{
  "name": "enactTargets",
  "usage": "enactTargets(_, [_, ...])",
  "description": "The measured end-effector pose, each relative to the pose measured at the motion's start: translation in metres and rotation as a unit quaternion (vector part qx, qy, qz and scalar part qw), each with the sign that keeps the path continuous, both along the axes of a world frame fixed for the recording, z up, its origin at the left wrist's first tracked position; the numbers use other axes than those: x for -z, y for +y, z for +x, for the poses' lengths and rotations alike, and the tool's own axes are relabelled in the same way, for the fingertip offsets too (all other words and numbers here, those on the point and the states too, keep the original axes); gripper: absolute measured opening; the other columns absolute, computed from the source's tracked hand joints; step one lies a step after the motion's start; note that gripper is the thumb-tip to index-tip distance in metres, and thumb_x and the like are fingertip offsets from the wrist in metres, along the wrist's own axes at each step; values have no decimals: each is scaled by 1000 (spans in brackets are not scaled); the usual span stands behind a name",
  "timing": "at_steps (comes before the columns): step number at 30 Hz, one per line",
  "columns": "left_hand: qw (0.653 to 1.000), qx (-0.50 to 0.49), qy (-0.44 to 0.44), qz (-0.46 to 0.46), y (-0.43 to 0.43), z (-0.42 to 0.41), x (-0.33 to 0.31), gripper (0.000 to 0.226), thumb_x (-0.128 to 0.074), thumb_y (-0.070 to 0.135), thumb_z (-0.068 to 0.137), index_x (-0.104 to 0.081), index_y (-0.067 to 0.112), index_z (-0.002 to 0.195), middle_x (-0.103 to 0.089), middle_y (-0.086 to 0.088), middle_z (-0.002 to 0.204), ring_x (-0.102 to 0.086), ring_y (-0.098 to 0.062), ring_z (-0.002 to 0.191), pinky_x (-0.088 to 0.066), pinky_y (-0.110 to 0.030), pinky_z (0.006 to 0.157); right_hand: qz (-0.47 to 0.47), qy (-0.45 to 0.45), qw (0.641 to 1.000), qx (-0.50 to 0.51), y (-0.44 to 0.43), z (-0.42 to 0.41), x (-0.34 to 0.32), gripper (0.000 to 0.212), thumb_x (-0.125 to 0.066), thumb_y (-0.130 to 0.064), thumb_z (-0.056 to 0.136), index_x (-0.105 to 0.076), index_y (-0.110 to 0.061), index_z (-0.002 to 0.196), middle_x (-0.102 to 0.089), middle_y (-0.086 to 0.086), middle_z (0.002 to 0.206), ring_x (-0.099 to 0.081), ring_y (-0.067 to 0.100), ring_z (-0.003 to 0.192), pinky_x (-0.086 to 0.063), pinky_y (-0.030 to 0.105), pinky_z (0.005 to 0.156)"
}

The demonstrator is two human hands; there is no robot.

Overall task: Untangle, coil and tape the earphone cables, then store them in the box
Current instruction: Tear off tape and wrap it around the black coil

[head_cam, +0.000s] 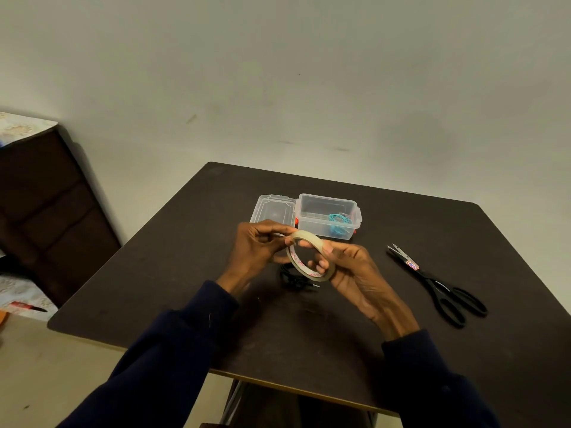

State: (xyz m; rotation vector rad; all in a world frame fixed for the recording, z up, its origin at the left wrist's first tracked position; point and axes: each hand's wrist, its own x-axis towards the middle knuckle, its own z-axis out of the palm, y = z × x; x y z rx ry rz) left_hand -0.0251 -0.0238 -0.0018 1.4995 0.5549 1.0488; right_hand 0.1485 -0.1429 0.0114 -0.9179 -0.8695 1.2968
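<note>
A roll of clear tape (309,239) is held above the middle of the dark table (185,273). My right hand (349,270) grips the roll with fingers through its hole. My left hand (259,245) pinches the roll's upper rim with fingertips. Beneath the roll lies a coiled black earphone cable (293,281), partly hidden by the hands. A clear plastic box (312,211) stands open behind the hands, with a coiled teal earphone cable (338,222) inside. Its clear lid (272,208) lies to the box's left.
Black scissors (438,285) lie on the table to the right, blades pointing away. A dark wooden cabinet (46,211) stands at the left against the wall. A knife-like object (29,307) rests on patterned cloth at the far left.
</note>
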Motion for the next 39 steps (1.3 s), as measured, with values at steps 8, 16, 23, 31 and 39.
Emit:
enactTargets(8, [995,-7,-18,-97,-5,0,4,23,-77,7,80,-75,2,103,-76,-16,102,-75,-32,95,-63,-53,68,13,13,1000,-10,5,4,9,38,-63,-18,93,-67,7,122,-60,3,72,-52,9,70,-47,32,90])
enactTargets(16, [976,11,-58,-209,-8,3,9,22,-76,5,79,-73,-1,100,-76,-20,102,-75,-35,91,-64,-49,67,15,29,999,4,7,4,12,74,-83,-30,80,-55,16,130,-61,4,72,-56,12,71,-55,34,91])
enactTargets(23, [951,35,-102,-291,-9,4,14,29,-75,8,75,-71,-5,100,-74,-24,99,-75,-34,88,-64,-51,69,9,54,998,20,7,-2,8,80,-85,-32,78,-52,17,132,-62,3,75,-51,12,72,-47,34,92])
enactTargets(31, [946,42,-92,-308,-10,4,20,39,-74,8,78,-67,-9,113,-70,-29,114,-71,-42,102,-61,-56,77,-4,78,995,65,8,-13,-1,45,-64,-11,93,-57,20,124,-50,4,62,-46,12,61,-55,33,80])
enactTargets(39, [998,16,-22,-56,-6,0,3,36,-73,-3,86,-70,6,121,-75,-11,112,-74,-29,100,-64,-47,69,-43,38,986,154,17,-10,3,52,-64,-14,87,-55,18,126,-59,-2,52,-39,7,48,-50,31,72])
